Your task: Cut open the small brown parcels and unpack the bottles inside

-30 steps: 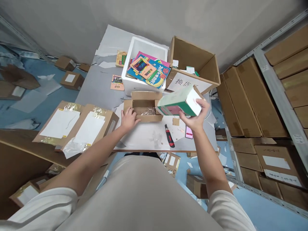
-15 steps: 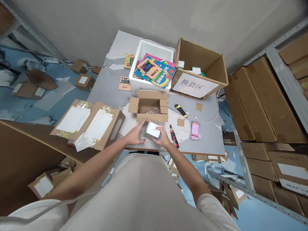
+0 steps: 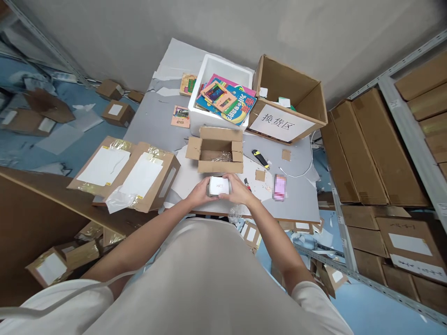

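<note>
A small white box [image 3: 219,186] with red lettering on its top is gripped between my two hands near the table's front edge. My left hand [image 3: 201,192] closes on its left side, and my right hand [image 3: 238,190] holds the right side. Just beyond it stands an open cardboard box [image 3: 220,166] with its flaps spread and clear plastic inside. A red and black utility knife [image 3: 247,184] lies partly hidden behind my right hand. Farther right lies a yellow and black cutter [image 3: 260,158].
A white foam box [image 3: 199,114] full of books and a large open carton [image 3: 314,122] stand at the back. A blurred pink phone [image 3: 280,188] and a white cable [image 3: 307,171] lie right. Taped parcels [image 3: 164,184] sit left; shelves of cartons [image 3: 375,153] flank the right.
My left hand has moved in from an open pose and now grips the box's left side. The white box has been turned level and squared to me. My right hand has shifted round its right side.
</note>
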### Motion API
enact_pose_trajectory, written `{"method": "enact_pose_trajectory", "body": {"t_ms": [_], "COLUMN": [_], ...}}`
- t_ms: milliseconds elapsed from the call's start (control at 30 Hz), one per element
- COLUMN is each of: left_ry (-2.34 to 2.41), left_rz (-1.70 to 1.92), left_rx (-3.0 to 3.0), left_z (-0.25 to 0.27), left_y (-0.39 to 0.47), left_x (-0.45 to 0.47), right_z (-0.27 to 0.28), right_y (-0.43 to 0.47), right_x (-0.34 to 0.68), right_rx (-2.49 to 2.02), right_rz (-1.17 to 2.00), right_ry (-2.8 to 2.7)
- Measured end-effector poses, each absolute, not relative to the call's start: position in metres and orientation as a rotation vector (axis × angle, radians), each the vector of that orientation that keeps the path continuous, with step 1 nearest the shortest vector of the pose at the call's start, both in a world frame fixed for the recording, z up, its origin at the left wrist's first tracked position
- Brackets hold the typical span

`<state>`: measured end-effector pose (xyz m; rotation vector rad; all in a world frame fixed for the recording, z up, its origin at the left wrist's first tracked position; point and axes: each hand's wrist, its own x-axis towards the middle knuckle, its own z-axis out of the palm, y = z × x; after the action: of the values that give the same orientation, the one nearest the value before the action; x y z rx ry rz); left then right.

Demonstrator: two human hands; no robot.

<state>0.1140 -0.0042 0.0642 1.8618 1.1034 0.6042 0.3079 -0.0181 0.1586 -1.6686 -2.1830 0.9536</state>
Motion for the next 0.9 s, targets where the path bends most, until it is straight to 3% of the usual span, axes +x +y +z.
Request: {"method": "enact_pose_trajectory", "body": {"t_ms": [133,333,467,600,900], "left_ry": [1.109,1.067,1.019,1.012,0.734], "left_rz": [0.617,0.696,0.675,0.648,0.749], "left_rx": [1.843,1.796,1.853,1.955,2.362], "left_z": [0.062,0.062,0.059,0.058,0.119], "left_y": [-0.008,-0.006,-0.007,-0.008,0.006], "left_x": [0.116,0.112,0.11,0.107,0.088], "right_z": [0.173,0.164,0.157,0.171,0.173], "right_y": [-0.018,-0.074,-0.072,-0.041,-0.024], "right_x": [0.305,0.313,0.31,0.305,0.319], "right_rx": [-1.707,-1.221,-1.461,-1.418,-1.244], "right_rz": [0.865,0.64,0.554,0.614,0.623], "right_ry": [-2.24,-2.482,-2.297,-2.53,-2.624]}}
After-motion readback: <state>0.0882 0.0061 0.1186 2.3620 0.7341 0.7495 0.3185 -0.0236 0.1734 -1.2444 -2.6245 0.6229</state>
